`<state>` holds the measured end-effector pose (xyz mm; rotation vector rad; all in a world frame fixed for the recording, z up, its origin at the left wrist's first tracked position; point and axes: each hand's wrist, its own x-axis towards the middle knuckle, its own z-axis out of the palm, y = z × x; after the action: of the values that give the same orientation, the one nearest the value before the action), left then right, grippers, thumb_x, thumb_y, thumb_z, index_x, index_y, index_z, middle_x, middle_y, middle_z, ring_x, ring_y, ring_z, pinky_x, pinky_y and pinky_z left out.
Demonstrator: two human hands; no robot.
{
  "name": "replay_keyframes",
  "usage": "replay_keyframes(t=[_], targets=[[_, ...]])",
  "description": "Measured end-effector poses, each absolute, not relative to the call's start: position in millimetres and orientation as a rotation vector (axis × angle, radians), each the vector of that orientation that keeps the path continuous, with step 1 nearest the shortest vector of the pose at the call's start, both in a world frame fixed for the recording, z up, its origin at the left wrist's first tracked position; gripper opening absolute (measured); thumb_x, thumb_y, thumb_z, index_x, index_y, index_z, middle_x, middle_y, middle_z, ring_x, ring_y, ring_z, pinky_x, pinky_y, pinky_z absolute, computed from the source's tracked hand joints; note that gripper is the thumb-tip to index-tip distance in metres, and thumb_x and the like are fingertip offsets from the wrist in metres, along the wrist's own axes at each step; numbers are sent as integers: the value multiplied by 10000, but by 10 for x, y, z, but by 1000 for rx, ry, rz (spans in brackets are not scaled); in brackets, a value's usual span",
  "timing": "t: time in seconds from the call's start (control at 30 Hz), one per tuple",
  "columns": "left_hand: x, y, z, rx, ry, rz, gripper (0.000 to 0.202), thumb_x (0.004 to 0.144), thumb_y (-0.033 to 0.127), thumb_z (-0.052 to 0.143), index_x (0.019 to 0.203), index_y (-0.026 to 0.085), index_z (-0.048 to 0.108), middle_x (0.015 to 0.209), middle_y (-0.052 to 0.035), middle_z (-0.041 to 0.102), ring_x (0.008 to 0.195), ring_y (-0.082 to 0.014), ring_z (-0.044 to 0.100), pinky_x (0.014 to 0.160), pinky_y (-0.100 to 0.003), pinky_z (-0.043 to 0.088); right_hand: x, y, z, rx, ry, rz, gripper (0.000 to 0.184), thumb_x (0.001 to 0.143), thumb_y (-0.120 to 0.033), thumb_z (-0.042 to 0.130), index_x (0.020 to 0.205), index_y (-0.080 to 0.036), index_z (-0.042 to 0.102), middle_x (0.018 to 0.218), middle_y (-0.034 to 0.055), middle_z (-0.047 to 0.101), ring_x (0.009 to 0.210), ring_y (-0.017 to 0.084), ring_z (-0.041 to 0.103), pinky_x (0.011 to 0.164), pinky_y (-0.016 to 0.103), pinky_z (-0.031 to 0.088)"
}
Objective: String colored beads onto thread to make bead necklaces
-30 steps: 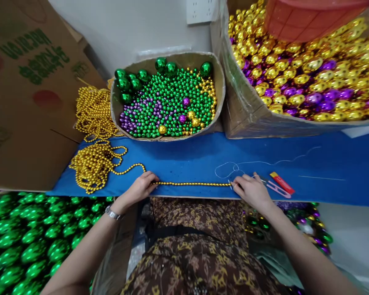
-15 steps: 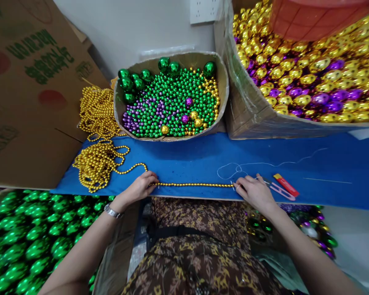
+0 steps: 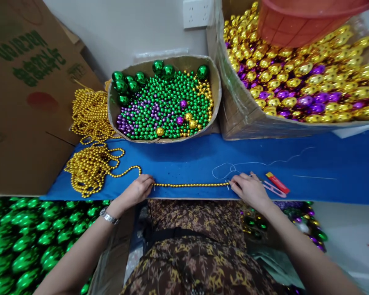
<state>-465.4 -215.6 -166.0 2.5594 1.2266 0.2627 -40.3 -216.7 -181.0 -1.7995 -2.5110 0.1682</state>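
Over the last second almost nothing has changed: both hands stay planted at the near edge of the blue cloth-covered desk [image 3: 197, 157], so the straight run of small gold beads on thread [image 3: 190, 185] remains stretched taut and level between them. The left hand [image 3: 138, 190] is curled closed over the strand's left end, with the heaped gold bead strings [image 3: 90, 168] just beyond its fingers. The right hand [image 3: 249, 189] pinches the right end, thin white thread [image 3: 230, 168] looping away just past its fingertips.

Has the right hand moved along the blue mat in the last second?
No. The right hand pinches the bead strand's end just left of the red cutter, as before; the small picture shift comes from the camera.
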Motion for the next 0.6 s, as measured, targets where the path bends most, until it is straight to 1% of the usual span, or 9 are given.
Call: replay_keyframes(t=[0.1, 0.2, 0.27, 0.33, 0.4, 0.43, 0.47, 0.53, 0.6], targets=[[-4605, -1997, -1644, 2584, 1361, 247, 140, 885, 144, 411, 929, 157, 542, 804, -74, 612, 754, -197, 593, 683, -298, 475, -402, -1988, -1707, -1898, -2422, 101, 292, 926, -327, 428, 839, -213, 682, 839, 51, 651, 764, 181, 608, 840, 338, 376], [-4517, -1780, -1585, 2552, 1482, 271, 123, 878, 183, 420, 915, 171, 536, 795, -59, 627, 682, -179, 595, 619, -267, 441, -376, -1743, -1605, -2109, -2342, 28, 316, 932, -366, 416, 911, -217, 694, 1001, 78, 627, 784, 182, 609, 716, 306, 379], [-4442, -1660, -1529, 2515, 1485, 268, 130, 889, 217, 416, 885, 183, 541, 801, -49, 634, 673, -165, 595, 607, -250, 421, -402, -1599, -1526, -2234, -2320, 5, 310, 935, -340, 406, 944, -219, 691, 1091, 94, 605, 782, 189, 610, 711, 327, 369], [-4363, -1585, -1476, 2464, 1454, 267, 151, 891, 223, 406, 833, 190, 542, 767, -30, 625, 655, -149, 579, 597, -237, 398, -548, -1516, -1437, -2255, -2323, 17, 301, 934, -251, 388, 1046, -219, 666, 1176, 133, 577, 814, 213, 617, 747, 374, 365], [-4286, -1552, -1429, 2381, 1425, 280, 163, 884, 219, 401, 792, 192, 533, 716, -6, 603, 619, -131, 547, 586, -228, 378, -868, -1515, -1354, -2121, -2377, 114, 376, 926, -163, 356, 1231, -217, 570, 1262, 186, 534, 875, 246, 623, 781, 419, 371], [-4251, -1548, -1405, 2327, 1407, 293, 165, 882, 225, 399, 784, 191, 528, 693, 6, 590, 600, -122, 528, 582, -225, 372, -1090, -1540, -1322, -1925, -2468, 271, 412, 934, -153, 328, 1300, -188, 512, 1287, 217, 515, 914, 271, 622, 788, 437, 380], [-4220, -1549, -1378, 2272, 1381, 310, 170, 885, 237, 395, 781, 189, 521, 675, 16, 575, 587, -115, 512, 579, -221, 371, -1342, -1575, -1299, -1771, -2547, 357, 415, 950, -199, 328, 1339, -211, 472, 1298, 187, 524, 935, 262, 622, 787, 411, 403], [-4179, -1559, -1313, 2176, 1319, 362, 193, 896, 276, 384, 781, 185, 509, 665, 27, 553, 592, -110, 500, 584, -214, 382, -1859, -1635, -1284, -1535, -2650, 470, 429, 948, -352, 409, 1370, -275, 425, 1311, 86, 547, 972, 209, 618, 764, 314, 443], [-4188, -1570, -1240, 2133, 1281, 403, 224, 903, 319, 380, 773, 182, 500, 675, 27, 542, 617, -112, 502, 594, -210, 395, -2256, -1637, -1307, -1348, -2725, 548, 407, 923, -444, 471, 1298, -288, 493, 1244, 10, 602, 1007, 152, 607, 758, 226, 452]])
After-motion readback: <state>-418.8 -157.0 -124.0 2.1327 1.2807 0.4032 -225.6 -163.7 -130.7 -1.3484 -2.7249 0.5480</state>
